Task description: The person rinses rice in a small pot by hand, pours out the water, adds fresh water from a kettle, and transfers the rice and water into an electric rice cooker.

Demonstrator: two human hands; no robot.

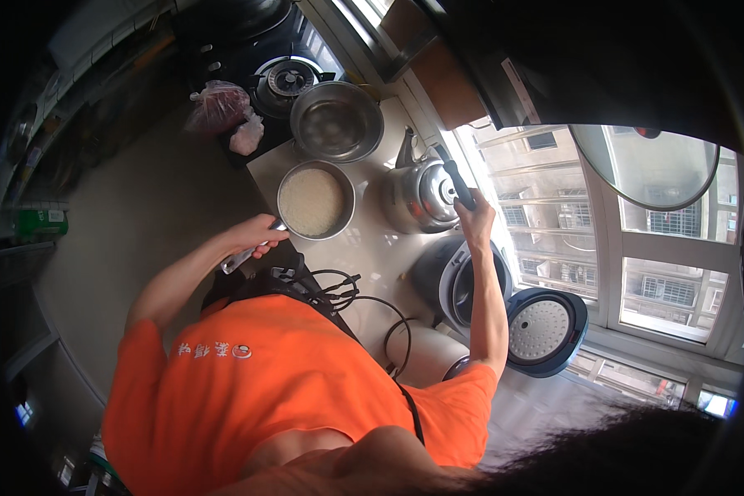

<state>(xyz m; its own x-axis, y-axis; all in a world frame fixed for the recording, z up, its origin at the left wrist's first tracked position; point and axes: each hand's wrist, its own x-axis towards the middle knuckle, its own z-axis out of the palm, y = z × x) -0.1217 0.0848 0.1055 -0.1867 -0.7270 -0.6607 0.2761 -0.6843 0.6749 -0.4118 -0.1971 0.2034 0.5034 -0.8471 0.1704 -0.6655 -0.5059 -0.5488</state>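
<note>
My left hand (256,235) is closed round the handle of a small saucepan (351,207). Pale rice grains (311,201) fill much of that pan, which is over the counter's left edge. On the right, my right hand (477,220) grips the black handle of a silver kettle (422,194), whose spout points away from me. Just beyond the saucepan sits a wide metal basin (337,121). Beside my right forearm stands a rice cooker (450,277) with its lid (546,332) swung up, its inside partly hidden by the arm.
A gas burner (290,78) lies at the far end, with bagged reddish food (220,107) and a smaller bag of pale food (247,135) beside it. Black cables (388,304) loop over the counter near my body. Windows (546,207) line the right side.
</note>
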